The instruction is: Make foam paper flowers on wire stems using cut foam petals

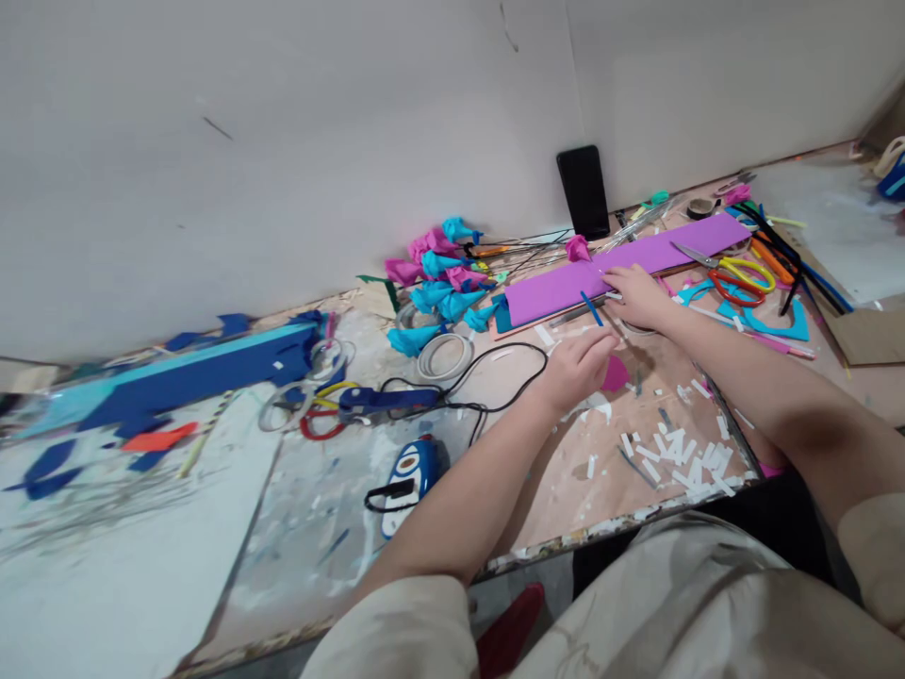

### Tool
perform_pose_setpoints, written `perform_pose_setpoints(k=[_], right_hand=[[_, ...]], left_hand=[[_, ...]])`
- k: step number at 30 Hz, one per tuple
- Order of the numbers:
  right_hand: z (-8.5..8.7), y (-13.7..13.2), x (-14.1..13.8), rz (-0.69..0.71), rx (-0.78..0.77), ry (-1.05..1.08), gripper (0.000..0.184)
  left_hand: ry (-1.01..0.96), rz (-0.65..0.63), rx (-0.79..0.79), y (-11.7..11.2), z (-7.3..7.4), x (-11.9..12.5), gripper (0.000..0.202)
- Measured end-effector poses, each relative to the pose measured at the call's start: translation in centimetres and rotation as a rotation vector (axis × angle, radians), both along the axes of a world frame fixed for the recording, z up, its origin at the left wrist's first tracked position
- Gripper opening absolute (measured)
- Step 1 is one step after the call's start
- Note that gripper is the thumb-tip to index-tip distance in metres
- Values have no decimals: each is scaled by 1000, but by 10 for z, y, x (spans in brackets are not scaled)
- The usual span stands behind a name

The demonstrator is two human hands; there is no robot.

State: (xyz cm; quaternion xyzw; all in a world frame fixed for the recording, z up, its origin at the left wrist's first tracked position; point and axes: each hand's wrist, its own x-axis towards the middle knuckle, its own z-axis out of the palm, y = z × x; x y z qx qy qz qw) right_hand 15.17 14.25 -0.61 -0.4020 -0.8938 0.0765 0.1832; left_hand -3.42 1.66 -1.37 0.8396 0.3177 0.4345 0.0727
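Observation:
My left hand [576, 366] is closed in a pinch on a small magenta foam piece [617, 374] just above the worktable. My right hand [638, 293] rests with fingers stretched flat on the near edge of a long purple foam sheet [622, 261] that lies across the table. A thin blue stick [592, 308] lies by the right hand's fingers, touching the sheet's edge. Several white paper scraps [679, 457] are scattered on the brown board [566, 481] below both hands.
Pink and cyan foam flowers [442, 283] on wire stems lie at the wall. Scissors [735, 273] and coloured sticks sit right of the sheet. A black phone [584, 191] leans on the wall. A blue glue gun [382, 400], tape rolls [444, 356] and blue foam strips [184, 377] lie left.

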Motion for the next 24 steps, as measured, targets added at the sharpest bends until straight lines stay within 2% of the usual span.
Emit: perform_pose_setpoints(k=[4,7,9,13,15,17,20,24], right_hand=[[5,0,0,-26,14,137,37],[12,-3,-3,-72,-26,337,26],[17,-9,-7,-101,-196,538,20],[27,-22,-19,-13,-815,912,33],[30,-26,-22,35,-977,1044,23],[30,-27,-23,48,-1022,1140,8],[28,-27,-21,78,-1040,1194,20],[23,-31,-22,63,-1009,1098,18]], left_hand=[[-77,92,-44,2,6,2,20],[-137,130,-41,4,10,4,15],[-187,135,-47,6,11,5,12],[-246,167,-159,11,6,4,10],[-300,193,-259,14,1,3,9],[-383,222,-355,18,-4,2,10],[-488,251,-473,23,-9,0,13],[-481,271,-519,25,-8,1,16]])
